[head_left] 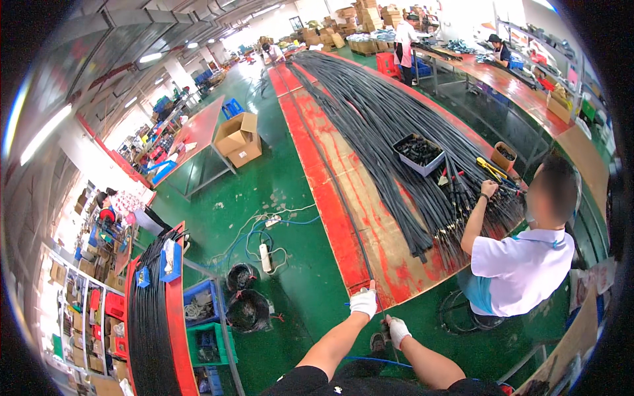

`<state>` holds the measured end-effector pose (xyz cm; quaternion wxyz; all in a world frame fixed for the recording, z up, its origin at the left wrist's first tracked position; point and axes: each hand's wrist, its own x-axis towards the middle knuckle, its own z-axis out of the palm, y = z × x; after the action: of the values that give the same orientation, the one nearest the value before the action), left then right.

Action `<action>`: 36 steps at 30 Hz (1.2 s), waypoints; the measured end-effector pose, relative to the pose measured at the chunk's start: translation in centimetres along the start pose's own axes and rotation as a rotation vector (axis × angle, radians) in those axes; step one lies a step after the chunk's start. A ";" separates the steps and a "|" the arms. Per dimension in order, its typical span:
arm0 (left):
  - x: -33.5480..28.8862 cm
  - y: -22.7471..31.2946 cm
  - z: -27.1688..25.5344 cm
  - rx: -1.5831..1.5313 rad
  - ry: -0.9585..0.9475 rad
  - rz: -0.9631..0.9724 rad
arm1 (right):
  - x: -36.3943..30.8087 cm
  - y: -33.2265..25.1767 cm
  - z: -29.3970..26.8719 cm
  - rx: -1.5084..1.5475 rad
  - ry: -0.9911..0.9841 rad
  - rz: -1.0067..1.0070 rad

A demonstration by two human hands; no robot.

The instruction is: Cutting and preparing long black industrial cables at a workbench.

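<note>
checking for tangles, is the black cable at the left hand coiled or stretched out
Stretched out: the black cable runs in one long line along the red table to the left hand.

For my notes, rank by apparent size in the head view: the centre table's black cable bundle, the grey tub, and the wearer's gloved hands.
1. Cable bundle
2. Grey tub
3. Left hand and right hand: too alike to rank

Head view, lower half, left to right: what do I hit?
Bundle of long black cables → green plastic crate → white oblong power strip → left hand in a white glove → right hand in a white glove → co-worker in a white, blue-trimmed shirt.
</note>
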<state>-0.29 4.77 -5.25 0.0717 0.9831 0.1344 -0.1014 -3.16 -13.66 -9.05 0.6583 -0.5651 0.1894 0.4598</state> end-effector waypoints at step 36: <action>2.5 -0.4 -0.2 -0.019 -0.028 -0.077 | 0.9 2.3 1.1 -0.119 0.153 -0.082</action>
<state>1.98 5.81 -5.60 0.0787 0.9750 0.1721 -0.1164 -4.94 -12.42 -10.73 0.6256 -0.6439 0.1881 0.3983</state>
